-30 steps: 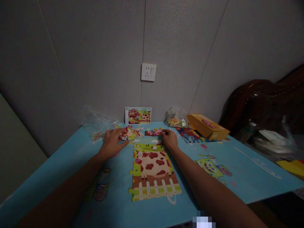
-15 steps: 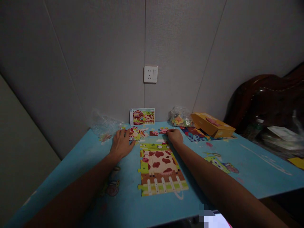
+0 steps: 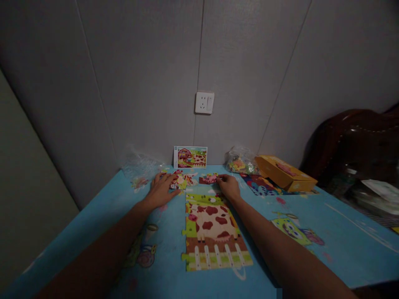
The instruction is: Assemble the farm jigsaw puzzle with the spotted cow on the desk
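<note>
A partly joined jigsaw puzzle with a spotted cow and a white fence lies flat on the blue tablecloth. Beyond its top edge, my right hand pinches a small puzzle piece with a pink pig. That piece meets or overlaps a brown puzzle piece on its left; which of the two I cannot tell. My left hand rests with fingers spread at the left of a cluster of loose puzzle pieces, its fingertips touching or covering some of them.
A picture card of the farm scene leans against the wall. Clear plastic bags lie at the back left, and a bag of pieces at the back right. Beside that bag, an orange box sits on a dark blue puzzle.
My right hand has brought the pig piece left against the brown piece, closing the gap between them. My left hand stays by the loose pieces. The camera view has shifted slightly.
</note>
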The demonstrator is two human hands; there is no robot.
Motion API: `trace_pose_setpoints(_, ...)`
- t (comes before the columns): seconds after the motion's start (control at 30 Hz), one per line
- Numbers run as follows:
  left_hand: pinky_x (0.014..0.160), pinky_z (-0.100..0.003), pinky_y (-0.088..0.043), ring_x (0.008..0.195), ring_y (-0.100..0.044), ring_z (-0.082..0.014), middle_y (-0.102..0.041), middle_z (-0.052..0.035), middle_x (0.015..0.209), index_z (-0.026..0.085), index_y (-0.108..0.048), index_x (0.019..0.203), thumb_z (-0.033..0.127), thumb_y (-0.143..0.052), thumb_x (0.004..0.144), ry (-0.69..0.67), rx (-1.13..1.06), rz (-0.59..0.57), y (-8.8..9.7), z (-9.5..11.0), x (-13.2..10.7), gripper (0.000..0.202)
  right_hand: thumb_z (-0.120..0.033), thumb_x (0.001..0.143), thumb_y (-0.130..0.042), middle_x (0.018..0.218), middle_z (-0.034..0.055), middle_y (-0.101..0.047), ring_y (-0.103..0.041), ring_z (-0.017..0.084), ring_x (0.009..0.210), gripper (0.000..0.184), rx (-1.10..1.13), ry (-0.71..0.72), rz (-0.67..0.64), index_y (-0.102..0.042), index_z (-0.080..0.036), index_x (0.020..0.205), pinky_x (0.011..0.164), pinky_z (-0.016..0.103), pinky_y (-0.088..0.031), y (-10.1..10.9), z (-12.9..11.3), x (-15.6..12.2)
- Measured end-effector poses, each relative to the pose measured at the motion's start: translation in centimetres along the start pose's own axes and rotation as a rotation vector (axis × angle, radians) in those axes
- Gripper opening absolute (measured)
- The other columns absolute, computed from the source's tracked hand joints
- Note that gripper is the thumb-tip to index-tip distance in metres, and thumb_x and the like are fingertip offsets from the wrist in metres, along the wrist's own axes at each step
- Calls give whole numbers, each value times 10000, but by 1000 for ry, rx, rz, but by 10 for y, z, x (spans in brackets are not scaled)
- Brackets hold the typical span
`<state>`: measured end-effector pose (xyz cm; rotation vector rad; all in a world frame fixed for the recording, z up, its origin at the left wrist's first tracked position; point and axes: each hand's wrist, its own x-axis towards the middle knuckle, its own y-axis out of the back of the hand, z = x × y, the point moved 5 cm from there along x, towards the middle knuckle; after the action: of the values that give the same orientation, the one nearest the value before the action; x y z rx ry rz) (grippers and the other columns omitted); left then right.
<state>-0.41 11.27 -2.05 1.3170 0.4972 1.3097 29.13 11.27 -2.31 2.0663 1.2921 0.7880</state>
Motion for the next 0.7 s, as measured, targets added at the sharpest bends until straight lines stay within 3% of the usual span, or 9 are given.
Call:
trace_pose_setpoints(0.4, 1042, -483, -348, 1212, -398, -317, -620, -65, 1280, 239, -599, 1277, 277, -622, 838, -48, -56, 31, 7, 2, 1, 441, -391, 843, -583, 1051, 44, -743, -673, 219, 986, 304, -69, 45, -47, -725, -252, 1073, 783, 281, -480, -1, -10, -7)
trace_pose_setpoints(0.7, 1050, -463, -359, 1188, -407, -308, -619, -53, 1250, 239, -553, 1325, 278, -629, 821, -62, 6, 113, 14, 1, -1, 511, -383, 828, -601, 1030, 56, -752, -681, 230, 973, 278, -108, 33, -48, -745, -243, 1020, 752, 271, -478, -1, -13, -8)
